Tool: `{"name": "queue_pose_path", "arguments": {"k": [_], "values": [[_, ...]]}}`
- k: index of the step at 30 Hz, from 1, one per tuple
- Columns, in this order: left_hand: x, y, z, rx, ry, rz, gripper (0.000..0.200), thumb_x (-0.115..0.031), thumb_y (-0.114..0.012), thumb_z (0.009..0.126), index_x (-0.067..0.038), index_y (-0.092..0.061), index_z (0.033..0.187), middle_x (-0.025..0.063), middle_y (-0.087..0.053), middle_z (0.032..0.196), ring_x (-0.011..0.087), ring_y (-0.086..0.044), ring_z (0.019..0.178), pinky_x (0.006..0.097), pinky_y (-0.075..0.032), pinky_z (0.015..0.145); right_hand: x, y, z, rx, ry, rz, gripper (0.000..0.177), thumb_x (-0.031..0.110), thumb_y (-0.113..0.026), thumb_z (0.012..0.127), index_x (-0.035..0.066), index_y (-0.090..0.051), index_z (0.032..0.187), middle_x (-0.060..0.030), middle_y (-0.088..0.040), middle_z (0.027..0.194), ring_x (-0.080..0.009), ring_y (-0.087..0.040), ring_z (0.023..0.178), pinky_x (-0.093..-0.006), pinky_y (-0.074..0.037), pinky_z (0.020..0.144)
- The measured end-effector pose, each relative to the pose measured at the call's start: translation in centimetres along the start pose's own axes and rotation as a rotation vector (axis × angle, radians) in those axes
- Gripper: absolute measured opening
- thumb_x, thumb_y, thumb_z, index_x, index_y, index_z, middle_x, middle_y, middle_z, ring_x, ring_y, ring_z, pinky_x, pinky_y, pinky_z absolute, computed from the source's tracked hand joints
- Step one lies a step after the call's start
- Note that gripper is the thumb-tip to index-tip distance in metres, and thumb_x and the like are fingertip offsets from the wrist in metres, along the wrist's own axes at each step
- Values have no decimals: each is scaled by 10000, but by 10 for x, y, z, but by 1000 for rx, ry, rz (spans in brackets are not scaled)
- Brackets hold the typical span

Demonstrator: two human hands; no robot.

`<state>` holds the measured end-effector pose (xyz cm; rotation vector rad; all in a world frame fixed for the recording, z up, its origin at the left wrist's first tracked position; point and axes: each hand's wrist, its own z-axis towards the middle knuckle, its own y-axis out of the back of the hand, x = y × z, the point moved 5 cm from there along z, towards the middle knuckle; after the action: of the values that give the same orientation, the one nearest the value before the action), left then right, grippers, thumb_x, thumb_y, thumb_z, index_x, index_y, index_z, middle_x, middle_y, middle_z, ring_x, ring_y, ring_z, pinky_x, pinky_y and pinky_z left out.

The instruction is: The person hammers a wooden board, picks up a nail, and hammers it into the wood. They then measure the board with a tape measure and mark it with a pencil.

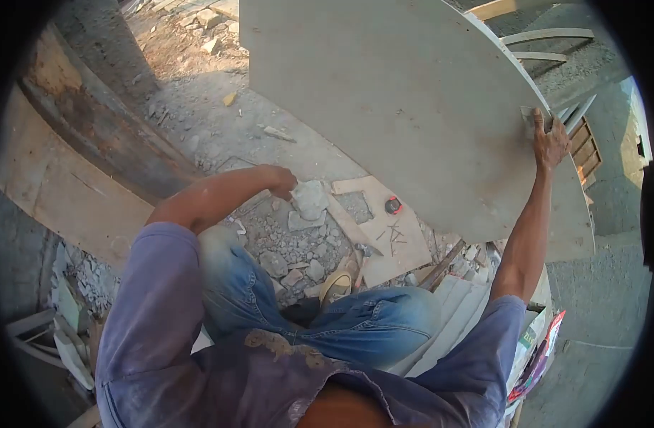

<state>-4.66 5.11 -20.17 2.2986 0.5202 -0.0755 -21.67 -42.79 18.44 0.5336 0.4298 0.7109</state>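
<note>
A large grey sheet board [412, 107] with a curved right edge stands tilted before me. My right hand [550, 141] is closed on that edge, with the thumb on the board's face. My left hand [282, 182] is closed, its fingers curled, against a pale chunk of concrete [311, 200]; whether it grips the chunk cannot be made out. Below the board, a hammer [368, 250] lies on a flat piece of wood [411, 253]. Several nails [394, 239] are scattered there, beside a red-and-black tape measure [393, 205].
Rubble [291, 264] covers the ground around my shoe [336, 287]. A curved wooden form [77, 171] stands at the left. Curved wooden strips [548, 34] lie at the upper right. White boards [441, 321] and a printed bag [537, 349] are by my right side.
</note>
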Motion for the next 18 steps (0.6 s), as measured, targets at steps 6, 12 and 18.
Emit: {"name": "queue_pose_path", "arguments": {"k": [6,12,18], "values": [[6,2,-1,-187,-2,-139,484,-424,-638,849,-9,-681,1095,200,-668,1114,367,-626,1062,447,-496,892,-7,-9,3,71,18,-27,724,671,-468,884,72,-575,1277,-162,-609,1240,-334,-528,1195,-467,-339,1019],[29,-7,9,-60,33,-69,540,-462,-632,856,-34,-630,1184,198,-643,1158,379,-596,1097,455,-473,925,-8,-12,10,78,18,-8,709,649,-481,890,67,-556,1288,-167,-603,1239,-338,-519,1205,-467,-329,1033],[36,4,-3,-123,100,-110,533,-450,-670,819,-21,-678,1135,194,-644,1189,362,-601,1108,443,-479,926,-2,-9,13,183,-81,-41,649,602,-484,911,102,-534,1322,-156,-553,1312,-332,-472,1259,-499,-305,1052]]}}
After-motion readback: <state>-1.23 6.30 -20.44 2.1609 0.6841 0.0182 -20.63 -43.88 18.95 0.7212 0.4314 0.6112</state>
